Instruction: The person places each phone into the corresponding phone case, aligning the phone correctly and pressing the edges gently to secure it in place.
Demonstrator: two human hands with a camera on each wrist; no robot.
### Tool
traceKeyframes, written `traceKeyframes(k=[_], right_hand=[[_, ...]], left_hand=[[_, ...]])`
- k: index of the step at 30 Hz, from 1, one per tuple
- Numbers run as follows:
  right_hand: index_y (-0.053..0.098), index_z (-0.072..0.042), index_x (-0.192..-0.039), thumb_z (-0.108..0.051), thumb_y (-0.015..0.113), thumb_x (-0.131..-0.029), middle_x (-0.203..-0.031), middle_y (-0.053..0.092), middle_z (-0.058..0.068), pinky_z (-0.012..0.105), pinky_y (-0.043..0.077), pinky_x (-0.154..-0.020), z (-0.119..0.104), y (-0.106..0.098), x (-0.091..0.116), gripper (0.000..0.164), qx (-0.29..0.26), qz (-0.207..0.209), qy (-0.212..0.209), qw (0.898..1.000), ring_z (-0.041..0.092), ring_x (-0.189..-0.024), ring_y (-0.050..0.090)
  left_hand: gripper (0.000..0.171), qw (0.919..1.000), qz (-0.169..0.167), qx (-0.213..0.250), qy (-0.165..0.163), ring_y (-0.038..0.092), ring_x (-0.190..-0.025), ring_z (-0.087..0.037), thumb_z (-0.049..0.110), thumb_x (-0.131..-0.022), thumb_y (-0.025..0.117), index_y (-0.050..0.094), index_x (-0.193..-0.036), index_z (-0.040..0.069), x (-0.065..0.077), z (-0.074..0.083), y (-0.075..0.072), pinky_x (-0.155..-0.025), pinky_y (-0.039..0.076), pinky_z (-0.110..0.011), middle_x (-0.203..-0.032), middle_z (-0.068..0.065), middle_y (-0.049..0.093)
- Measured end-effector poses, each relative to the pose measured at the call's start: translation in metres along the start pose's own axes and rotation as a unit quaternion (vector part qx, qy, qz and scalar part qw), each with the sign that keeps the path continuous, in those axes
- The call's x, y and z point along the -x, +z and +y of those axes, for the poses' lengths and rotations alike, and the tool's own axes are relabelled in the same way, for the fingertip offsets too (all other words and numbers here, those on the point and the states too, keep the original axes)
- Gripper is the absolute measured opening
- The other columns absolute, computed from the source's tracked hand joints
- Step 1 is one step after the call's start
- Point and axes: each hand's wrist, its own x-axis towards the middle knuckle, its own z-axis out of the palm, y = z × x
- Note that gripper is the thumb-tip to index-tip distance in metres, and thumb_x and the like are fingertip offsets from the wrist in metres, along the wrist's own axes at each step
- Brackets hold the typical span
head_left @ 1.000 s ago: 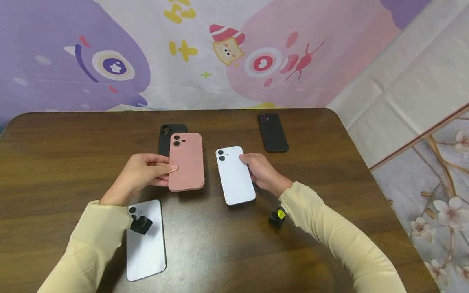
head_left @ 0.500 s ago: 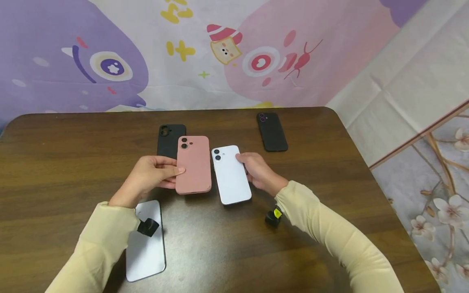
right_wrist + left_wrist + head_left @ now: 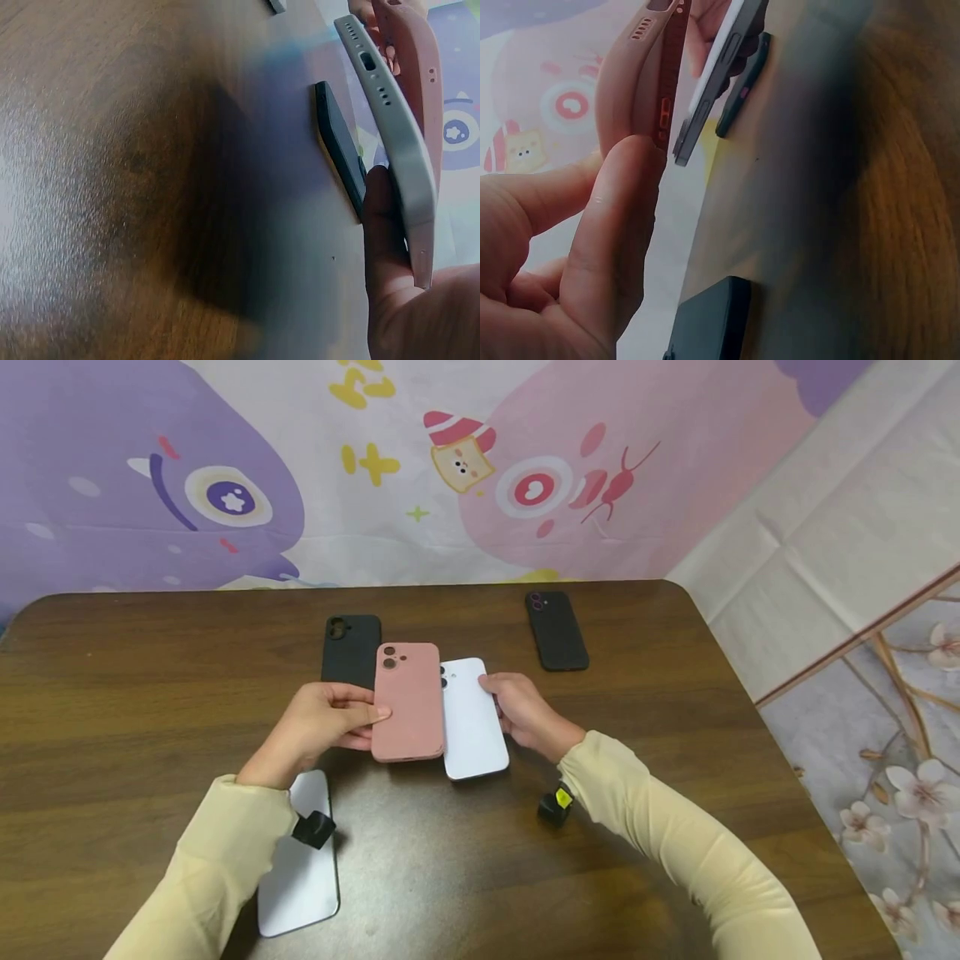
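Note:
My left hand (image 3: pixel 326 718) holds a pink phone case (image 3: pixel 411 702) by its left edge, thumb on the back and fingers behind. In the head view the case overlaps the left edge of a white phone (image 3: pixel 477 722), partly covering its cameras. My right hand (image 3: pixel 528 714) pinches that phone by its right edge. Both are held above the table, backs toward the head camera. A narrow gap separates the pink case (image 3: pixel 634 97) from the white phone (image 3: pixel 720 71) in the left wrist view. The right wrist view shows the phone's port edge (image 3: pixel 367 61).
Behind the left hand lies a black phone case (image 3: pixel 351 647), partly hidden. Another black case or cased phone (image 3: pixel 558 631) lies at the back right. Under the left forearm, a second white phone (image 3: pixel 300 881) rests on the wooden table (image 3: pixel 465 893). A printed cloth hangs behind.
My left hand has carried the pink case to the right, until it overlaps the white phone in the head view. My right hand and its phone have shifted slightly left.

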Motion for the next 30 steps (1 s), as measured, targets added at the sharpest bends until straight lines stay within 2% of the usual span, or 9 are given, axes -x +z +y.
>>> traceKeyframes(k=[14, 20, 30], right_hand=[[0.043, 0.008, -0.127, -0.018, 0.033, -0.102, -0.075, 0.055, 0.000, 0.021, 0.051, -0.056, 0.000, 0.007, -0.001, 0.038, -0.031, -0.002, 0.004, 1.000, 0.005, -0.061, 0.055], [0.048, 0.005, -0.114, -0.018, 0.033, -0.102, -0.067, 0.049, -0.002, 0.019, 0.046, -0.052, 0.000, 0.009, -0.001, 0.030, -0.044, 0.003, 0.002, 0.999, 0.005, -0.055, 0.047], [0.049, -0.006, -0.094, -0.021, 0.032, -0.102, -0.058, 0.047, -0.004, 0.019, 0.044, -0.048, -0.002, 0.011, -0.001, 0.024, -0.070, -0.002, 0.007, 0.998, 0.005, -0.050, 0.045]], left_hand=[[0.045, 0.9999, -0.004, -0.012, -0.004, 0.068, -0.064, -0.011, 0.007, -0.085, 0.067, 0.050, -0.119, -0.018, -0.002, -0.003, 0.007, -0.065, 0.060, -0.031, -0.081, -0.001, 0.069], [0.045, 0.9998, -0.006, -0.017, -0.004, 0.068, -0.064, -0.011, 0.008, -0.085, 0.067, 0.051, -0.118, -0.017, -0.004, -0.005, 0.011, -0.065, 0.060, -0.031, -0.083, -0.004, 0.069], [0.046, 0.9995, -0.007, -0.028, -0.014, 0.068, -0.064, -0.012, 0.011, -0.085, 0.068, 0.052, -0.118, -0.015, -0.004, -0.005, 0.018, -0.065, 0.060, -0.033, -0.092, -0.013, 0.070]])
